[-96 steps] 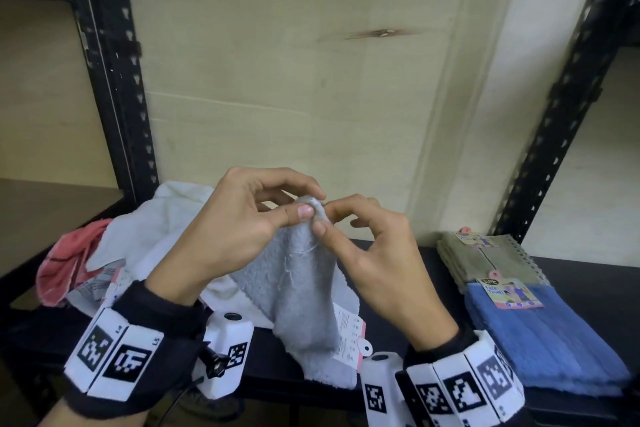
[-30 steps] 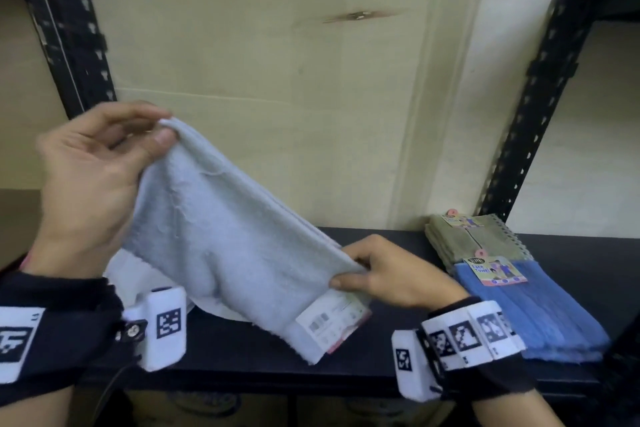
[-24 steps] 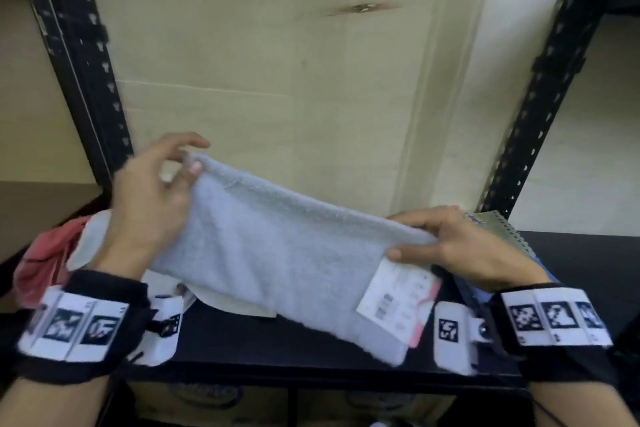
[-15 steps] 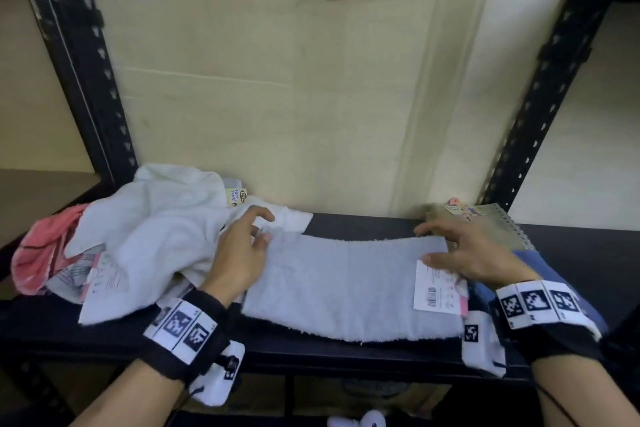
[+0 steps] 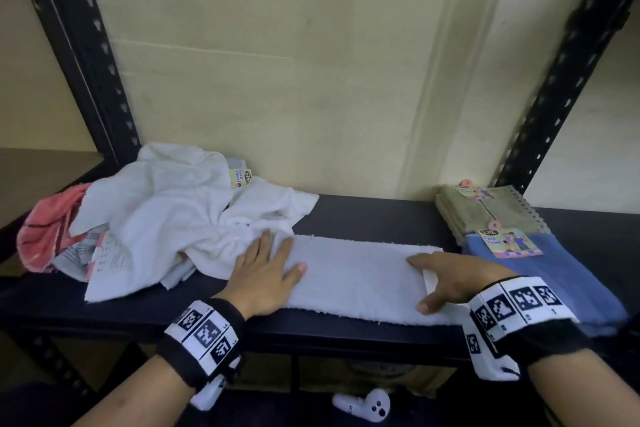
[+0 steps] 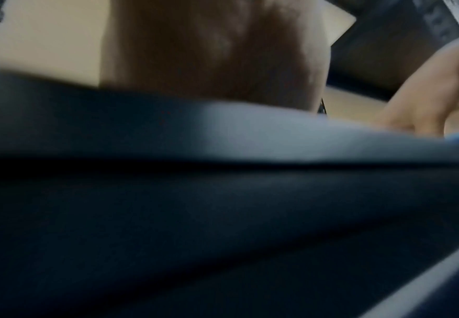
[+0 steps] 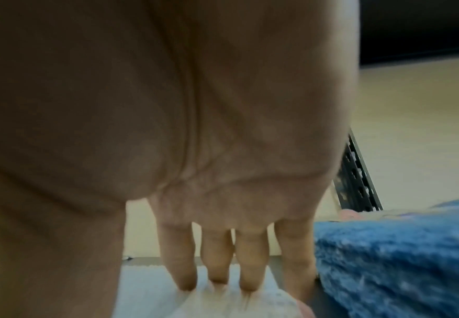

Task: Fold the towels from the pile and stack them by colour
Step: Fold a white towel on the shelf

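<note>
Right now I have the grey towel (image 5: 360,279) laid flat on the shelf (image 5: 363,215), a long narrow strip whose long axis runs left to right along the shelf's front edge. My left hand (image 5: 265,272) lies flat on its left end, fingers straight and spread, holding nothing, only pressing down. My right hand (image 5: 453,279) rests on the right end with its fingers (image 7: 180,258) straight and their tips pushing into the cloth, thumb splayed toward me; that grip holds nothing either. A white paper tag (image 5: 429,279) peeks out just beside the right hand.

Taking the grey towel as my landmark: the unfolded pile of white towels (image 5: 180,218) lies touching its left end, with a pink towel (image 5: 48,229) farther left. The blue folded towel (image 5: 540,274) sits just beside its right end, and the olive folded towel (image 5: 485,211) lies behind the blue one, toward the back wall.

I judge the next fold must go along that long axis, one short end carried over to meet the other. Each hand already sits on its own end, so either is equally near; the right end, nearest the finished stacks, seems the natural anchor.
</note>
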